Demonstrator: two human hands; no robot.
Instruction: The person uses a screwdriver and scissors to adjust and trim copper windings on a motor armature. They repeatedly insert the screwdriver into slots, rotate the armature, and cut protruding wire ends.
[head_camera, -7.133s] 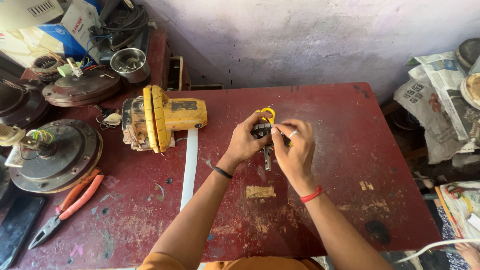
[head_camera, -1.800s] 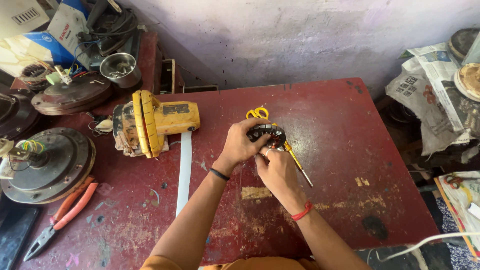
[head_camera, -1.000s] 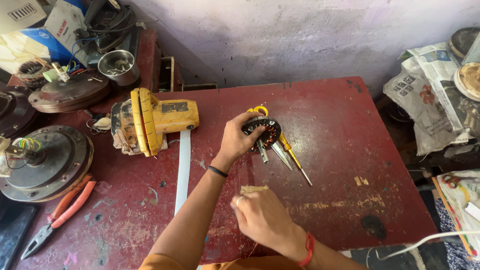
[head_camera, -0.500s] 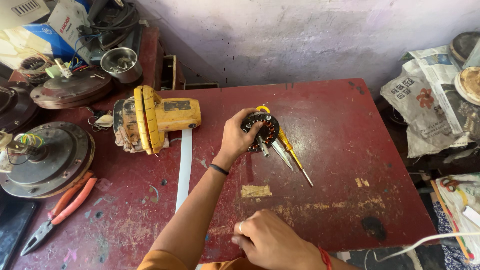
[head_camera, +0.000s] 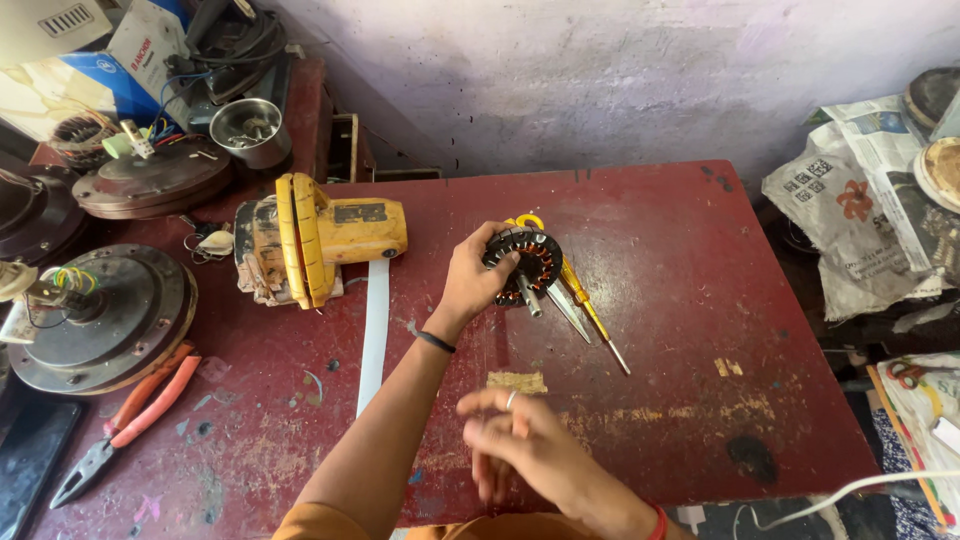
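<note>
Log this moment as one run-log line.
left hand: holds motor stator above red table | right hand: empty, blurred, near table edge | yellow screwdriver: on table beside stator

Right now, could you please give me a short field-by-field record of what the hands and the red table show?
Left hand: grips a round dark motor stator with its shaft pointing down, above the table
Right hand: blurred, empty as far as can be seen, near the table's front edge
Beside stator: yellow-handled screwdriver lying on the red table
Left of hands: yellow motor housing, white strip
Far left: orange pliers
</note>
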